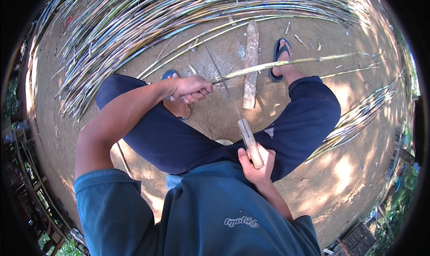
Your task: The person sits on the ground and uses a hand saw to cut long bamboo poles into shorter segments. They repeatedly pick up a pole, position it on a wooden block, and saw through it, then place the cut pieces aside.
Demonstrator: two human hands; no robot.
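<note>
My left hand (193, 88) is closed round a thin bamboo pole (286, 64), close to where the blade crosses it. From that fist the pole runs to the right, over a short log (251, 45) on the ground. In my right hand (260, 165), near my lap, is the wooden handle of a hand saw (246, 133). Its long, narrow blade points away and up to the left, meeting the pole just right of my left hand. I cannot tell how deep the blade sits in the pole.
A broad heap of long bamboo poles (148, 27) curves across the far side and left. A smaller bundle of thin poles (363, 115) lies at the right. Pale dust and small offcuts lie on the bare ground (215, 61) by the log. My sandalled feet stand either side.
</note>
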